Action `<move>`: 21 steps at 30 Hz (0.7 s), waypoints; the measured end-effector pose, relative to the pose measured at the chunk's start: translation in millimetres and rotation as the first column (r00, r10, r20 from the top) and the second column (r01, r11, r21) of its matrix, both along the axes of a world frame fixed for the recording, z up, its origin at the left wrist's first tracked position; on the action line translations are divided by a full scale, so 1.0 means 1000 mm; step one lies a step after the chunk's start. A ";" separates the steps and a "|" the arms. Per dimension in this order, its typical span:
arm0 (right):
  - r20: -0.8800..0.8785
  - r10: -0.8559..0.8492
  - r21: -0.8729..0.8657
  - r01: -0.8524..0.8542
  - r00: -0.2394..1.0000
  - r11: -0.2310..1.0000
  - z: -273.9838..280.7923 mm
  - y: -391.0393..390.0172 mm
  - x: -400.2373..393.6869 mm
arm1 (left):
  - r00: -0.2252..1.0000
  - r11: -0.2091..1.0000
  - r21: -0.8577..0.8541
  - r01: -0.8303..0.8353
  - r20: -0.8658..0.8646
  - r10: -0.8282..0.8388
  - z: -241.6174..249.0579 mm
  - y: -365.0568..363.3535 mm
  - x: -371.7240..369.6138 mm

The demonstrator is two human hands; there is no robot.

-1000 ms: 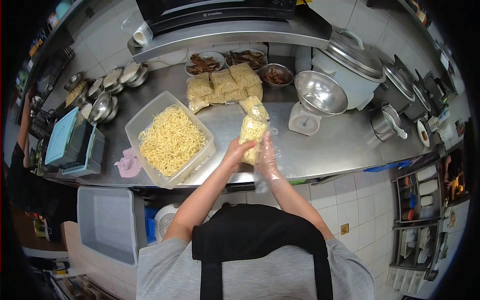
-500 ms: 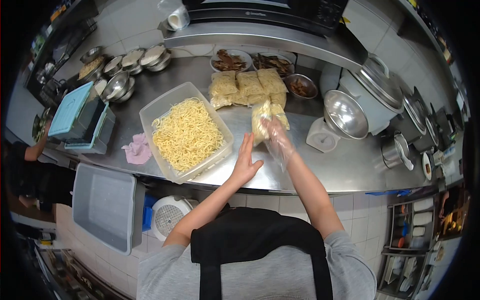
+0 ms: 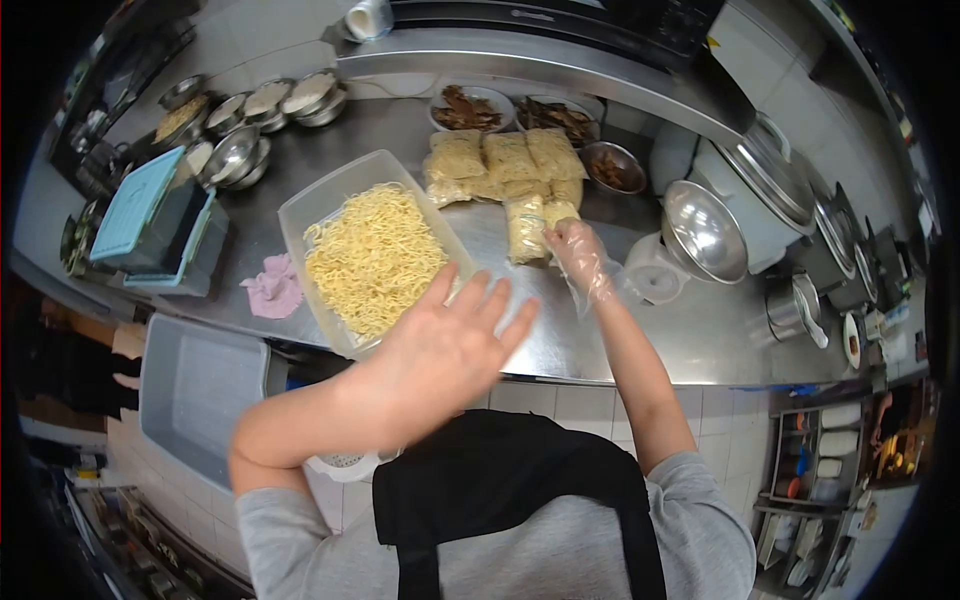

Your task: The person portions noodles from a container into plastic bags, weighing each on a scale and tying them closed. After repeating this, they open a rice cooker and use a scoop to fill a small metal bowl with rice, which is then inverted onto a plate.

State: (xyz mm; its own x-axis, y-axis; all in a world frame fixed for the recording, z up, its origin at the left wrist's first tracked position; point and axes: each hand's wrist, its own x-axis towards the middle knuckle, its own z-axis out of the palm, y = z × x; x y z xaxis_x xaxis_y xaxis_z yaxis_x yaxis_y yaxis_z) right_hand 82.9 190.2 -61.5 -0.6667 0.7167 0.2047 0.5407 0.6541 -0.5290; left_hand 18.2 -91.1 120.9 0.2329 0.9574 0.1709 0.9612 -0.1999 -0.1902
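Observation:
My left hand (image 3: 450, 340) is raised over the front right corner of the clear plastic tub (image 3: 300, 218), bare, with its fingers spread and slightly blurred. Pale yellow noodles (image 3: 375, 265) fill that tub. On my right hand (image 3: 580, 255) is a loose clear plastic glove. Its fingers are curled closed beside a bag of noodles (image 3: 526, 232) at the front of the stack; whatever they may hold is hidden. Behind it lie several more bagged noodle portions (image 3: 508, 155).
A kitchen scale (image 3: 655, 270) with a steel bowl (image 3: 705, 232) stands right of my right hand. A pink cloth (image 3: 272, 288), a teal-lidded box (image 3: 140, 215) and a grey bin (image 3: 200, 375) are leftward. Behind are plates of dried brown food (image 3: 468, 108) and a large lidded pot (image 3: 760, 180).
The noodle bag my right hand was gripping now rests at the stack's front, and that hand has shifted right. My left hand has come up and left, nearer the camera.

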 end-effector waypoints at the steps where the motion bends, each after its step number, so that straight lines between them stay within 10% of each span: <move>1: 0.008 -0.027 0.002 0.027 1.000 1.000 -0.003 -0.002 0.011 | 0.994 0.995 0.082 0.053 -0.104 -0.045 0.019 0.001 0.017; 6: -0.174 0.110 -0.010 -0.113 0.979 0.993 -0.001 -0.026 0.083 | 0.763 0.892 0.009 0.452 -0.523 -0.381 0.087 0.008 0.101; 8: -0.025 0.011 -0.471 -0.022 1.000 0.882 0.077 -0.071 0.120 | 0.704 0.843 -0.019 0.538 -0.539 -0.461 0.094 0.014 0.114; 13: -0.404 0.473 -0.352 -0.611 0.783 0.709 0.187 -0.170 0.236 | 0.671 0.810 -0.087 0.580 -0.512 -0.536 0.096 0.021 0.129; 21: -0.390 0.210 -0.401 -0.370 0.897 0.838 0.149 -0.144 0.239 | 0.740 0.832 -0.153 0.533 -0.393 -0.546 0.096 0.025 0.122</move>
State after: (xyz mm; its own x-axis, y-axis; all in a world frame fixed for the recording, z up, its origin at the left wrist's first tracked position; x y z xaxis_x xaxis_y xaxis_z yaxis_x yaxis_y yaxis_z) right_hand 322.1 46.5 87.2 -0.8136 0.5638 0.1421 0.1139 0.3943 -0.9119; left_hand 140.6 -65.9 217.1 0.7525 0.6533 -0.0835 0.5267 -0.6729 -0.5194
